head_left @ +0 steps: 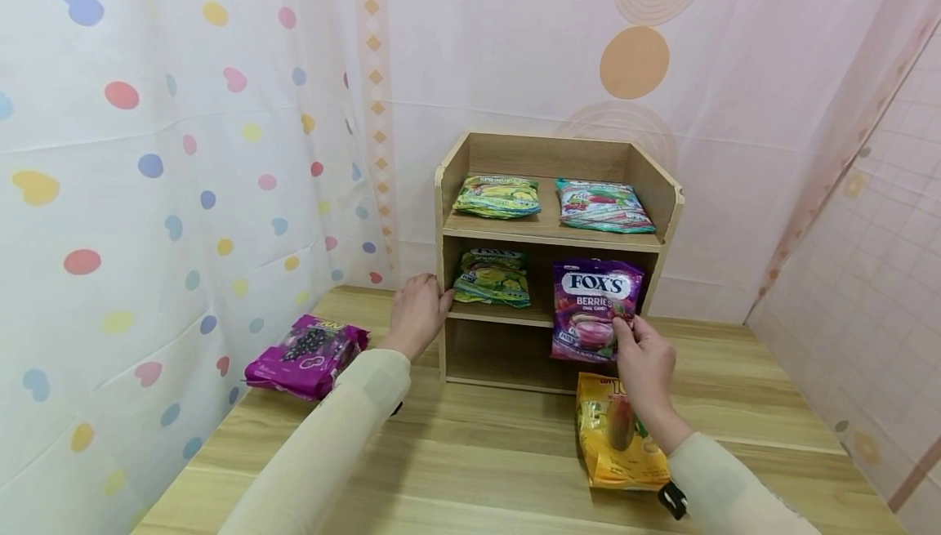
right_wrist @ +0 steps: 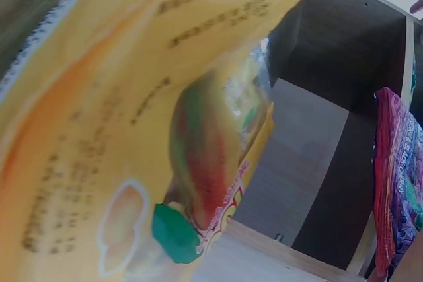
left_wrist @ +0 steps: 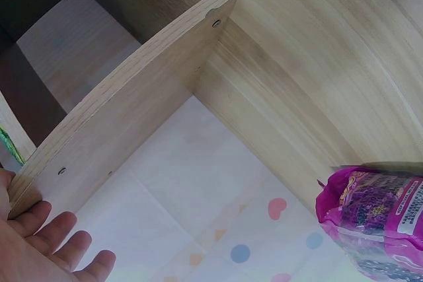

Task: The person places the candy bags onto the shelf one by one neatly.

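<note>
In the head view my right hand pinches the lower right part of a purple candy bag labelled Fox's Berries. The bag is upright at the front of the middle level of a wooden shelf. My left hand grips the front edge of the shelf's left side panel, its fingers against the outer face in the left wrist view. Green candy bags lie on the top level and the middle level, both at left. A teal and red candy bag lies at top right.
Below my right hand, a yellow mango candy bag stands on the wooden table before the shelf; it fills much of the right wrist view. A magenta grape candy bag lies at the left. Patterned curtains hang behind and beside the table.
</note>
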Demonstrator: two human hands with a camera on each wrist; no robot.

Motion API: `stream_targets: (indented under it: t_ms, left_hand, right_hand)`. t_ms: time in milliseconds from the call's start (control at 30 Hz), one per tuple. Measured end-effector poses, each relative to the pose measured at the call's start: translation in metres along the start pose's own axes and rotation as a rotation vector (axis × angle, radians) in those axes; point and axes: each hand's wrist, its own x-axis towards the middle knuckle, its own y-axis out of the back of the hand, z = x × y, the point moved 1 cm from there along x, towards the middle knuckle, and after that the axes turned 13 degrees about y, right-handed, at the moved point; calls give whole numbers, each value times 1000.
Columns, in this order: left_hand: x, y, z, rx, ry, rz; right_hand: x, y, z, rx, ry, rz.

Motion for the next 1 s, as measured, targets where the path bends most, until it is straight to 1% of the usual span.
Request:
stream_targets:
  t_ms: [200, 367, 433, 533, 633, 733, 800, 867, 1000]
  left_hand:
    - [1, 0, 0, -3, -2, -1]
    - [1, 0, 0, -8, -1, -3]
    - [1, 0, 0, -7, -2, -3]
    - [1, 0, 0, -10, -3, -5]
    - [1, 0, -1, -12, 0, -12]
    - [0, 1, -1, -13, 9, -21]
    - [0, 1, -1, -10, 11, -22]
    - [-1, 1, 0, -10, 12, -19]
    - [0, 0, 0, -7, 6, -5]
  right_hand:
    - [5, -3, -2, 4, -20, -6]
    - [11, -5, -3, -49, -25, 2]
    - [15, -7, -3, -62, -57, -14]
    - [22, -9, -5, -34, -149, -74]
    - [28, -11, -8, 25, -261, -178]
    - [30, -10, -12, 67, -326, -288]
    - [29, -10, -14, 69, -332, -347]
    - [26, -8, -16, 52, -311, -384]
    - [19, -4, -14, -16, -206, -404]
